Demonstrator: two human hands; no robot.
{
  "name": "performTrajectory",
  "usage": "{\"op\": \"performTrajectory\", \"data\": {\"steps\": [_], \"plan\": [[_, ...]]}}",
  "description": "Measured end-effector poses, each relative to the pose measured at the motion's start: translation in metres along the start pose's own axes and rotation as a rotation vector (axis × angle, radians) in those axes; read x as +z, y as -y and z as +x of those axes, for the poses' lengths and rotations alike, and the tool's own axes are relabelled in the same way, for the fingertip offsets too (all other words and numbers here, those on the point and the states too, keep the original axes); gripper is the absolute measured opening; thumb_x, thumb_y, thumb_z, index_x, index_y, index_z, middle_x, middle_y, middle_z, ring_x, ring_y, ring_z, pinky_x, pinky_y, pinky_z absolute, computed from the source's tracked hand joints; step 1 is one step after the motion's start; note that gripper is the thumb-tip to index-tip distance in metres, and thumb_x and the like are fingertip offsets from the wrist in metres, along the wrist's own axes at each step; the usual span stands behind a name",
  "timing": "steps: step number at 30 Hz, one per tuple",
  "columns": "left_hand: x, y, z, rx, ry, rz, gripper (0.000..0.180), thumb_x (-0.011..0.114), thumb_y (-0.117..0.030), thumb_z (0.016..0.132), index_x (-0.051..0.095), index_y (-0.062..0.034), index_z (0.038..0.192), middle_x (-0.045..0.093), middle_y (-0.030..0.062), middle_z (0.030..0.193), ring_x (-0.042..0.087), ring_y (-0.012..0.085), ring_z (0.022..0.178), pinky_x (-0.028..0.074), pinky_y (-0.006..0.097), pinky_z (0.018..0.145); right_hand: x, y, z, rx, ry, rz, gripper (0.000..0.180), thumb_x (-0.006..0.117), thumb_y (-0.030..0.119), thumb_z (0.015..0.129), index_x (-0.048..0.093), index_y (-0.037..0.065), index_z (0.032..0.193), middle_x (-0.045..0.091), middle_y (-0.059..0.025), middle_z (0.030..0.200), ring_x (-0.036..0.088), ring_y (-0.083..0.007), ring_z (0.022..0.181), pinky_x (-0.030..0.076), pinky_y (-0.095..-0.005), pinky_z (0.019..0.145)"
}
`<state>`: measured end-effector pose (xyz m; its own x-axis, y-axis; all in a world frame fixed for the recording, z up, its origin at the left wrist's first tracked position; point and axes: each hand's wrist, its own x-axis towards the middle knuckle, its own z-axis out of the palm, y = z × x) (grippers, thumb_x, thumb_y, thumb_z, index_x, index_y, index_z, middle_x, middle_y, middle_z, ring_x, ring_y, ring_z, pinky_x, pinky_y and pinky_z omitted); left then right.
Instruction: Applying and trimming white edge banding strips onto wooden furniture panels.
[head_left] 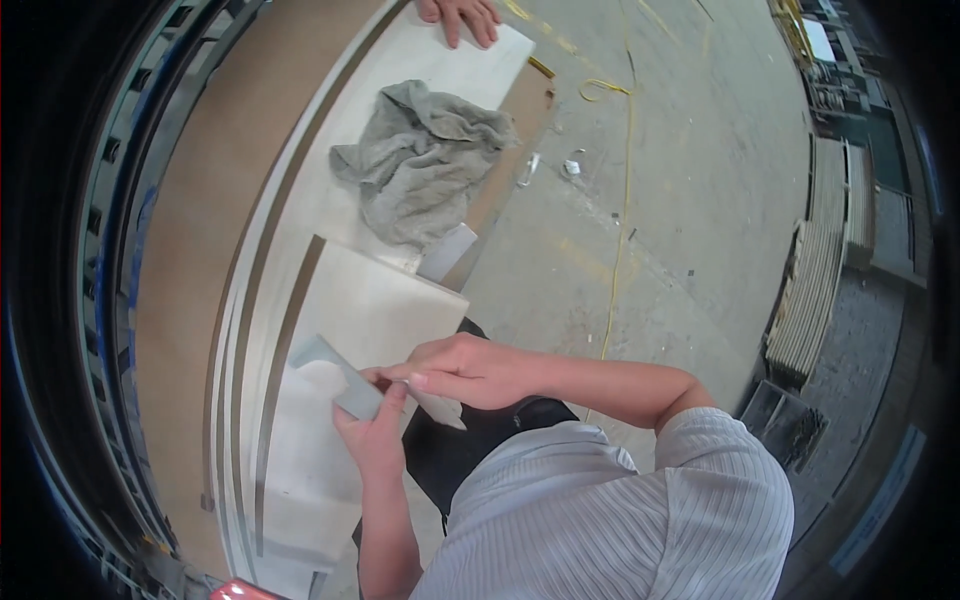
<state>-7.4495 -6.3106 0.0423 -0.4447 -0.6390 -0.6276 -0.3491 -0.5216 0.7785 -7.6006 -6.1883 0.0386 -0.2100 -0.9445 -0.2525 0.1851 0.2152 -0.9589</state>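
Your left hand point(374, 437): fingers clamped on the gray strip point(352, 388), over the near white panel point(375, 295). Right hand point(462, 366) at its right side; can't tell if you're gripping. Looks like two-handed strip handling, next move calls for steady left hold

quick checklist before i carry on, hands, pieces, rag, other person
1. Left hand gripping the grey strip: ok.
2. Right hand gripping the pale piece below it: cannot tell, fingers partly hidden.
3. Grey cloth off the near white board: ok, crumpled on the far one.
4. Co-worker's hand off the near board: ok, at the far board's end.
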Motion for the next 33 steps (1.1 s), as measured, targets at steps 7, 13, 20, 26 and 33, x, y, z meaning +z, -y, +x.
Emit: {"op": "performTrajectory", "data": {"steps": [7,13,20,26,33], "plan": [[-0.002,0.003,0.005,-0.193,0.339,0.202,0.037,0.08,0.0,0.078,0.059,0.0004,0.108,0.068,0.0074,0.094,0.066,0.0171,0.083,0.054,0.03,0.074,-0.034,0.006,-0.009,0.089,0.192,-0.257,0.051,0.081,0.032,0.08,0.067,0.004,0.121,0.066,-0.0148,0.106,0.065,-0.0366,0.102,0.051,-0.0445,0.089],[-0.003,-0.02,0.006,-0.137,0.262,0.362,0.035,0.078,-0.004,0.08,0.06,-0.0008,0.109,0.068,0.0063,0.094,0.064,0.0146,0.084,0.051,0.03,0.074,-0.036,0.03,0.01,0.208,0.444,-0.603,0.046,0.08,0.032,0.077,0.068,0.004,0.111,0.067,-0.016,0.103,0.064,-0.0368,0.102,0.051,-0.0477,0.087],[0.047,-0.075,0.099,0.422,0.195,0.657,0.04,0.082,-0.015,0.081,0.061,0.0031,0.109,0.067,0.009,0.095,0.061,0.0155,0.086,0.05,0.031,0.078,-0.07,0.015,-0.062,0.086,0.037,-0.137,0.04,0.084,0.028,0.081,0.067,0.003,0.107,0.067,-0.012,0.096,0.065,-0.0278,0.089,0.051,-0.0361,0.078],[0.085,-0.047,0.198,0.88,0.312,1.042,0.04,0.079,-0.025,0.081,0.059,0.0003,0.104,0.064,0.0175,0.09,0.062,0.0364,0.084,0.048,0.046,0.076,-0.055,-0.005,-0.118,0.031,-0.316,0.041,0.036,0.085,0.018,0.082,0.068,0.004,0.11,0.068,-0.0079,0.1,0.065,-0.019,0.092,0.051,-0.0324,0.077],[0.141,-0.06,0.199,1.294,0.717,1.332,0.037,0.073,-0.019,0.077,0.058,-0.0015,0.106,0.058,0.0192,0.102,0.054,0.0427,0.098,0.042,0.05,0.084,-0.031,-0.017,-0.171,0.038,-0.569,0.072,0.039,0.085,0.02,0.082,0.067,0.003,0.113,0.067,-0.0078,0.1,0.065,-0.0192,0.09,0.051,-0.0317,0.077]]}}
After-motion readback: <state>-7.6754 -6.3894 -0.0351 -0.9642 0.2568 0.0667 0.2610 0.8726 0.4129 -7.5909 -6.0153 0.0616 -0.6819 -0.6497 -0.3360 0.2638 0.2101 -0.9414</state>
